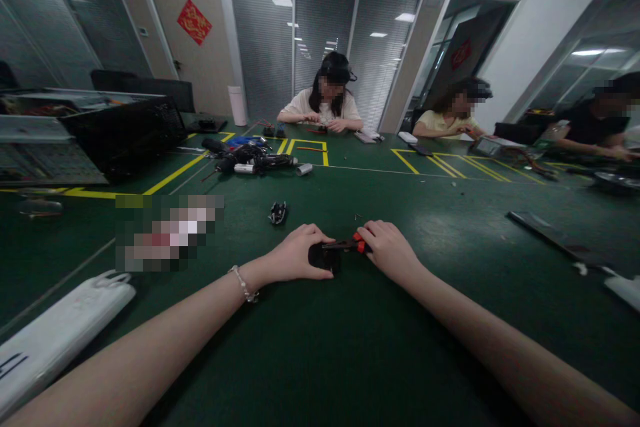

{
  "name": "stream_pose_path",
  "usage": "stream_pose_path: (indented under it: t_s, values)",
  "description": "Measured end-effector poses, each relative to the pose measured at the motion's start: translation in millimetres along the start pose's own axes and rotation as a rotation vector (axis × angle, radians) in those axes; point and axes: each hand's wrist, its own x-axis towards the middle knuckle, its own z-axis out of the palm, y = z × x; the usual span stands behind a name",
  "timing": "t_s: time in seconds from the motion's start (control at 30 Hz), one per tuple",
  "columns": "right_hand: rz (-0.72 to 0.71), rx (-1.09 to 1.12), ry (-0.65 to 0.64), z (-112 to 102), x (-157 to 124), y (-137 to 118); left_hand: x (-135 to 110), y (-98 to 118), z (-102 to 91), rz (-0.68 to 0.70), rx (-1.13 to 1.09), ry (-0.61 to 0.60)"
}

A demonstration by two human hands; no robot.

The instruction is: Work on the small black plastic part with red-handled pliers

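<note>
On the green table, my left hand [299, 252] is closed around a small black part [324, 257], thumb above and fingers below; its kind does not show. My right hand [391, 245] grips pliers with red handles [361, 242]. Their dark jaws reach left and meet the black part, though whether they pinch it is too small to tell. Just beyond my left hand lies a small dark piece with metal bits [278, 213]. A tiny screw-like bit [358, 217] rests near the pliers.
An opened black computer case [125, 137] stands at the left. Dark cables and parts [250, 155] are heaped farther back. A white bag-like object [65, 340] lies at the lower left, a dark flat bar [545, 237] at the right. Three people sit across the table.
</note>
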Motion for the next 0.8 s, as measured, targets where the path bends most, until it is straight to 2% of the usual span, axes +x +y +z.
stream_pose_path:
  t_s: [0.8]
  values:
    - [0.0, 0.007, -0.002, -0.8, 0.3, -0.2, -0.4, -1.6, 0.4, 0.001, 0.013, -0.003]
